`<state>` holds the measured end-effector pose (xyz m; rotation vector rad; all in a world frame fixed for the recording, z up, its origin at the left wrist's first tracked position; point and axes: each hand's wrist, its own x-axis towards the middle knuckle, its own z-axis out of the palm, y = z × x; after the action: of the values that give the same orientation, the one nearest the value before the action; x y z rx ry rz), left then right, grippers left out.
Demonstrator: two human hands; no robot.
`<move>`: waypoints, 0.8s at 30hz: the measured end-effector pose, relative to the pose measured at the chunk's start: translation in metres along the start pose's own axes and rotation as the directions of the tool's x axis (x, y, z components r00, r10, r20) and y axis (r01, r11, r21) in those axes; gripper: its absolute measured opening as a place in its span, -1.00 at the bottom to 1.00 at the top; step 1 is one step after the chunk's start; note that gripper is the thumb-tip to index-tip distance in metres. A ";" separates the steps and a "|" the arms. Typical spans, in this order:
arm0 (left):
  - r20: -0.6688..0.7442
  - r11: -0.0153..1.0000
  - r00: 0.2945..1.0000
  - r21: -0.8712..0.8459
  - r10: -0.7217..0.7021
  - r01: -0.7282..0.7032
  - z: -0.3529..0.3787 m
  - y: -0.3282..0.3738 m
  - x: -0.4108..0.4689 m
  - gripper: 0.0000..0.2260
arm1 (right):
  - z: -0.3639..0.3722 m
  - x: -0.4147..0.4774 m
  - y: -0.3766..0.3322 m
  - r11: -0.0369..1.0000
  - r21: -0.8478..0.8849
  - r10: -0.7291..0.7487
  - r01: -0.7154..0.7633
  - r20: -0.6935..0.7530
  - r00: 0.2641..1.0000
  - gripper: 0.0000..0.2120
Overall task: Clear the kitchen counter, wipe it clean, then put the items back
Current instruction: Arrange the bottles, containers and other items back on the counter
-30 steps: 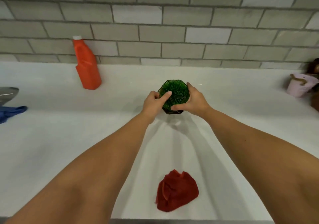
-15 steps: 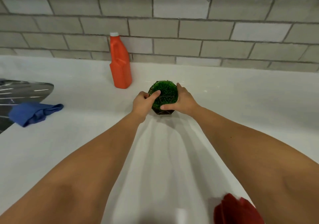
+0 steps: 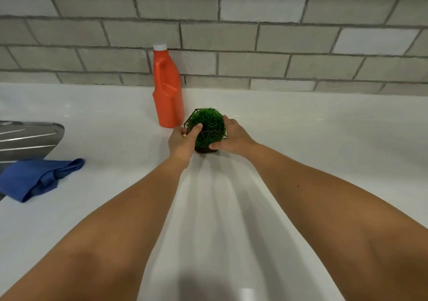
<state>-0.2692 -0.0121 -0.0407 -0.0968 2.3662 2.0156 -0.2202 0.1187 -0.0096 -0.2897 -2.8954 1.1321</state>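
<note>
A small ball of green artificial grass [image 3: 209, 124] in a dark wire frame sits over the far middle of the white counter [image 3: 324, 150], held from both sides. The left hand [image 3: 181, 142] grips its left side, thumb laid across the grass and fingers curled round the frame. The right hand [image 3: 232, 136] cups the right side, thumb along the lower front edge. Whether the dark base touches the counter or hangs just above it cannot be told.

Just beside it, to the far left, an orange plastic bottle [image 3: 168, 92] with a moulded handle and a white cap [image 3: 160, 47] stands upright against the grey brick-tile wall [image 3: 254, 34]; the side that shows is plain orange. Well apart at the left edge, a crumpled blue cloth [image 3: 37, 179] lies on the counter, touching the near edge of a ribbed metal drainboard [image 3: 25, 138].
</note>
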 end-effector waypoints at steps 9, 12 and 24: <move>-0.060 0.995 0.995 -0.045 0.081 -0.084 0.020 0.003 0.037 -0.70 | 0.002 0.029 0.002 1.000 -0.028 0.011 -0.012 -0.028 1.000 -0.16; -0.068 0.995 0.993 -0.036 0.096 -0.098 0.028 0.003 0.049 -0.71 | 0.002 0.036 0.002 0.999 -0.040 0.028 -0.029 -0.019 0.999 -0.11; -0.070 0.990 0.989 -0.038 0.129 -0.132 0.041 0.001 0.076 -0.69 | -0.002 0.049 0.010 0.997 -0.056 0.048 -0.047 0.018 0.999 -0.11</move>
<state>-0.3457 0.0262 -0.0508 -0.0109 2.4299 2.1544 -0.2663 0.1362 -0.0173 -0.3525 -2.9559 1.0683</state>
